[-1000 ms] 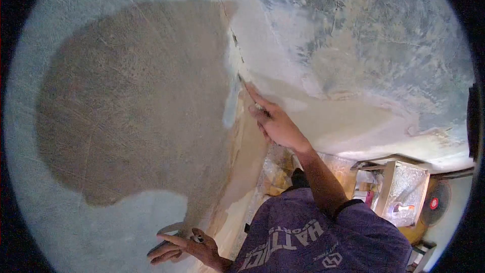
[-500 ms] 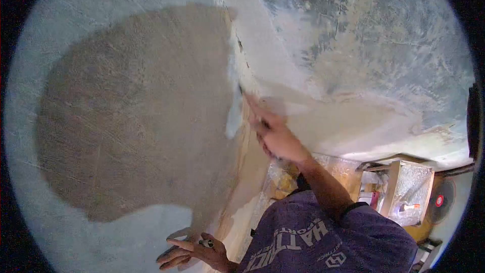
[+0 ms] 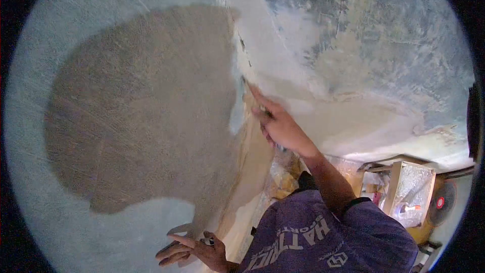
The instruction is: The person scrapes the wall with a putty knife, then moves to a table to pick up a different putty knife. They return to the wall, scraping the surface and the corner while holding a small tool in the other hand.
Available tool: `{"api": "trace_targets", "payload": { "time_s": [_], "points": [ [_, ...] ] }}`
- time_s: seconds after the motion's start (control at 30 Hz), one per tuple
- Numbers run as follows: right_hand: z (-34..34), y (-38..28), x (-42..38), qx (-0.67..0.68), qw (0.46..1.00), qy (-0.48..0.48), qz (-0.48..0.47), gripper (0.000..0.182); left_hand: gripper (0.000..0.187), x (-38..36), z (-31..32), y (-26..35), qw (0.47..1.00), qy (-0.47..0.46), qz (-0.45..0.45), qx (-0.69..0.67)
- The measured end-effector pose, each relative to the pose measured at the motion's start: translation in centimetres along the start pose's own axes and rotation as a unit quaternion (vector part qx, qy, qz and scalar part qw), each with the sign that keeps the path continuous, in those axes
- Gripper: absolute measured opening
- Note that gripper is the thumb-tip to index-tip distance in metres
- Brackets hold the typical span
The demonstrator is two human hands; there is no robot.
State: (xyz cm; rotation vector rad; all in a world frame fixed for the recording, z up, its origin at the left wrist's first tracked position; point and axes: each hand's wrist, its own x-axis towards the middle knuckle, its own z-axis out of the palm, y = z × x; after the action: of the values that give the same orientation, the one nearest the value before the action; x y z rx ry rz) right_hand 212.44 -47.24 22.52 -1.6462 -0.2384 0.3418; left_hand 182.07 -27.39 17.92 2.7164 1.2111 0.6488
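In the middle, my right hand (image 3: 283, 126) is closed round a thin tool, with the index finger stretched along it. The tool's narrow dark tip (image 3: 245, 80) touches or nearly touches the lower end of a jagged crack (image 3: 242, 44) in the wall joint; a bluish end shows below the palm. Low on the left, my left hand (image 3: 194, 250) is held against or just over the pale wall surface, its fingers spread. A small shiny thing, too small to name, shows at the base of its fingers.
Large shadows fall on the blue-grey wall (image 3: 30, 136). A patchy plastered surface (image 3: 374, 35) lies right of the crack. At the lower right are a wood-framed box (image 3: 411, 192) with a shiny lining and a round dark thing (image 3: 440, 202) with a red centre.
My right hand and the tool tip have moved slightly up along the joint, towards the crack. My left hand has barely moved. The shadow's left edge has shifted a little right.
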Motion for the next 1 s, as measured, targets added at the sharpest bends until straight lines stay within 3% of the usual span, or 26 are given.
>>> {"api": "trace_targets", "payload": {
  "time_s": [0.17, 0.27, 0.47, 0.53, 0.6, 0.7, 0.8, 0.9, 0.97, 1.0],
  "points": [
    [1.5, -0.4, -0.9, -0.063, 0.997, 0.011, -0.048, 0.057, 0.083, -0.8, 0.6, -1.9, 0.998, -0.036, -0.006, -0.041],
    [0.1, -2.6, 0.6, -0.013, 0.999, 0.021, -0.026, 0.058, 0.084, -1.1, 0.3, -2.3, 0.997, -0.049, -0.013, -0.056],
    [1.1, -2.0, -1.0, -0.041, 0.998, -0.006, -0.05, 0.056, 0.091, 1.1, -1.5, 3.8, 0.996, 0.028, 0.008, 0.088],
    [-0.1, -2.2, 0.3, -0.013, 0.999, 0.002, -0.042, 0.056, 0.094, 0.5, -1.8, 3.3, 0.994, 0.018, 0.024, 0.108],
    [-1.2, -2.1, 0.8, 0.006, 0.999, 0.003, -0.036, 0.058, 0.096, 0.7, -1.6, 2.1, 0.999, -0.005, 0.035, 0.041],
    [-2.3, -0.7, 0.9, 0.028, 0.999, -0.003, -0.022, 0.062, 0.089, 0.0, -0.3, 0.7, 0.992, 0.092, 0.049, 0.067],
    [-0.6, 3.9, -1.8, 0.074, 0.996, 0.012, 0.044, 0.063, 0.082, -1.8, 4.3, -6.7, 0.977, 0.177, 0.113, -0.03],
    [1.3, 10.6, -5.1, 0.024, 0.993, 0.017, 0.11, 0.057, 0.075, -1.2, 2.3, -3.8, 0.9, 0.258, 0.233, -0.262],
    [1.6, 17.3, -6.8, -0.002, 0.995, -0.042, 0.091, 0.055, 0.07, -1.9, 2.0, -5.5, 0.88, 0.229, 0.256, -0.328],
    [1.6, 17.2, -7.4, -0.015, 0.994, -0.071, 0.082, 0.054, 0.068, -2.2, 1.9, -6.3, 0.868, 0.214, 0.267, -0.36]
  ]
}}
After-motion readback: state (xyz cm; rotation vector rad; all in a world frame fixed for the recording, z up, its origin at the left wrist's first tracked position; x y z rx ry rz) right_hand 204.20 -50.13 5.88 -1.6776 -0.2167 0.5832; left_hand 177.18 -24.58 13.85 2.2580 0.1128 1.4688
